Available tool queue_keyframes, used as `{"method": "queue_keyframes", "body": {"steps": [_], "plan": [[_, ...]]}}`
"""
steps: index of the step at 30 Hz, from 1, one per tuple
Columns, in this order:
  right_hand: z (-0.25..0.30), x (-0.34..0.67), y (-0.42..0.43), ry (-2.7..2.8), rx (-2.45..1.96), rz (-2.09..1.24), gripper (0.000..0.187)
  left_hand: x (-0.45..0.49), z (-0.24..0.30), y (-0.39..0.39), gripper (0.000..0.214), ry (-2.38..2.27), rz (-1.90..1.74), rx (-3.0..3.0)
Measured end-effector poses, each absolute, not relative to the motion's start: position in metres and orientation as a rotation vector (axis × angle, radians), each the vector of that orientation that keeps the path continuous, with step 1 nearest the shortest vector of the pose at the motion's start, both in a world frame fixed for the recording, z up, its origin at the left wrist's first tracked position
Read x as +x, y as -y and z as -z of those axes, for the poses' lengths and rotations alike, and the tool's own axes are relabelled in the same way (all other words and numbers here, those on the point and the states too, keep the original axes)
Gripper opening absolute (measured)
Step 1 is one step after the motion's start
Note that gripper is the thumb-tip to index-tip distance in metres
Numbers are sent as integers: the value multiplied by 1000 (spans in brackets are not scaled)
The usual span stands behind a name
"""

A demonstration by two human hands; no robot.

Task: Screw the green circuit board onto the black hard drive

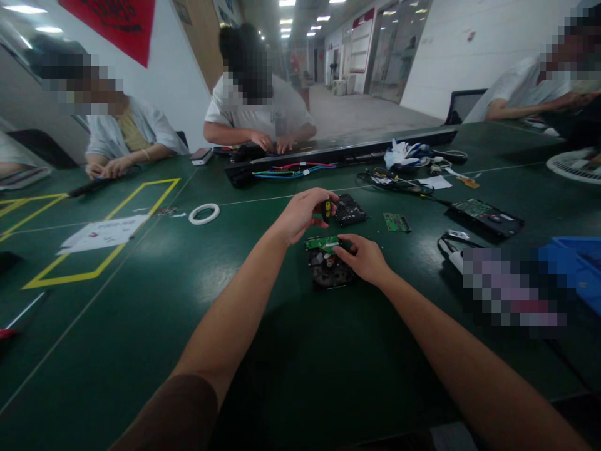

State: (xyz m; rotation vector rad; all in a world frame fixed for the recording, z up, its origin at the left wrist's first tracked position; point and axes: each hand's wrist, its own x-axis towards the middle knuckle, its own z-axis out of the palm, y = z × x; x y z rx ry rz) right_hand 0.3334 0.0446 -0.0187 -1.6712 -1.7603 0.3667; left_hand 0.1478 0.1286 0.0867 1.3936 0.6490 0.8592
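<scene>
My left hand point(304, 215) is closed around a small black-and-yellow tool point(327, 208) that looks like a screwdriver handle; its tip cannot be made out. Between the thumb and fingers of my right hand point(365, 258) is the right end of a green circuit board point(322, 243). That board lies over the far part of an opened hard drive point(328, 270), which rests on the green table in front of me. Just behind my left hand sits a second black hard drive point(350, 210). A loose green circuit board point(397, 222) lies to its right.
On the right are another hard drive point(486, 216), tangled cables point(389, 180), white gloves point(404, 153) and a blue bin point(575, 266). To the left lie a white ring point(204, 214), a paper sheet point(106, 233) and a red-handled screwdriver point(23, 315). Several people sit around the table point(154, 326).
</scene>
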Motion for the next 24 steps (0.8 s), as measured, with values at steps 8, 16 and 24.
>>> {"method": "queue_keyframes", "body": {"steps": [8, 16, 24], "plan": [[19, 333, -44, 1763, -1665, -356, 43, 150, -85, -129, 21, -619, -901, 1309], [18, 333, -44, 1761, -1671, -364, 45, 153, -84, -130, 20, -610, -914, 1266], [19, 333, -44, 1753, -1666, -371, 44, 152, -83, -130, 23, -581, -890, 1291]]}}
